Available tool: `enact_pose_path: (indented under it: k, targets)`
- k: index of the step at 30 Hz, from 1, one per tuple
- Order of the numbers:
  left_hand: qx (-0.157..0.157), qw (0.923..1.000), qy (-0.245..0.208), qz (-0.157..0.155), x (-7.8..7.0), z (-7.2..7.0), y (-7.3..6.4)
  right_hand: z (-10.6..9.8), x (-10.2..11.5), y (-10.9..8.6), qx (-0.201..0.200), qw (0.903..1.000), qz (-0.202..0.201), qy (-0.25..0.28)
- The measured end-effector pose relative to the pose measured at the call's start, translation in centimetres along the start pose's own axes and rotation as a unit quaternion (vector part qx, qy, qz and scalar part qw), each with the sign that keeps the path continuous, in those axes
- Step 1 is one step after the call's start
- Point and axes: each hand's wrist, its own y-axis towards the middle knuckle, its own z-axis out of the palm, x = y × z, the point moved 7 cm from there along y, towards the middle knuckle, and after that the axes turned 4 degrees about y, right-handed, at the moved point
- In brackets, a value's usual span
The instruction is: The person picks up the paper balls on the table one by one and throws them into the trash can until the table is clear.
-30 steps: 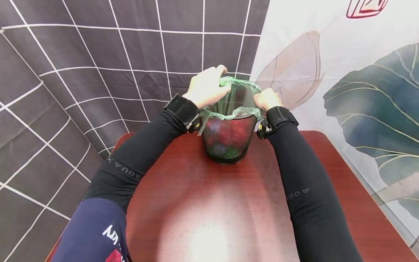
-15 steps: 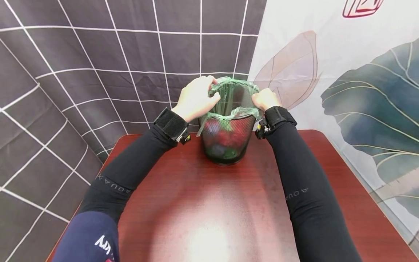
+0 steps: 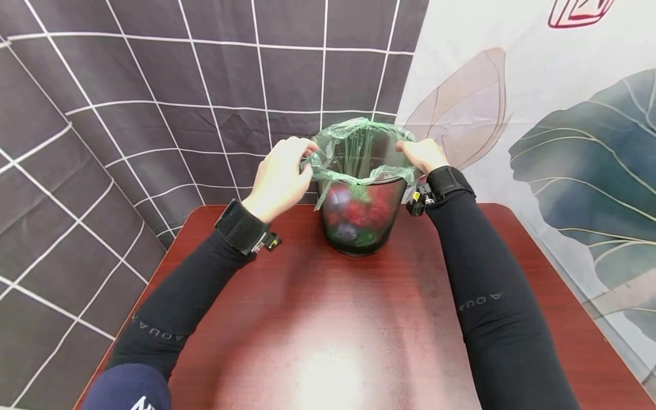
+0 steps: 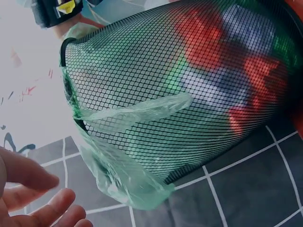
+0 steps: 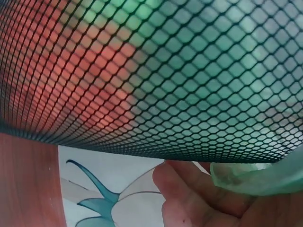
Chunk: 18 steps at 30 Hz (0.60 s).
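A black mesh wastebasket stands upright at the table's far edge, lined with a thin green plastic bag folded over its rim. Red, pale purple and green crumpled pieces show through the mesh. My left hand is beside the left rim; in the left wrist view its loosely bent fingers are apart from the hanging bag edge. At the right rim, my right hand grips the wastebasket, thumb over the rim. The right wrist view shows its fingers bent outside the mesh, by the bag's fold.
The reddish-brown table extends toward me from the wastebasket. A dark grey cloth with white grid lines hangs behind and to the left. A white cloth with leaf prints hangs on the right.
My left hand has moved left and down, away from above the wastebasket's opening to beside its left rim. The right hand stays at the right rim.
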Motion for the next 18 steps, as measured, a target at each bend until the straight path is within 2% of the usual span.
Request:
enact_pose_path:
  k: [3, 7, 12, 18]
  targets:
    - [-0.025, 0.9996, -0.003, 0.011, 0.5, 0.1, -1.1, 0.1, -0.2, 0.1, 0.015, 0.9996, -0.001, 0.024]
    - [-0.034, 0.9993, -0.003, 0.013, 1.4, 0.8, -2.3, 0.4, -0.7, -0.4, 0.066, 0.9925, 0.017, 0.101]
    - [-0.031, 0.9995, -0.002, -0.001, 2.4, 1.3, -3.2, 0.3, -1.1, -1.0, 0.121, 0.9774, 0.028, 0.171]
    - [-0.006, 0.9996, -0.004, -0.027, 3.4, 1.8, -4.3, -0.1, -2.2, -1.2, 0.148, 0.9636, 0.043, 0.218]
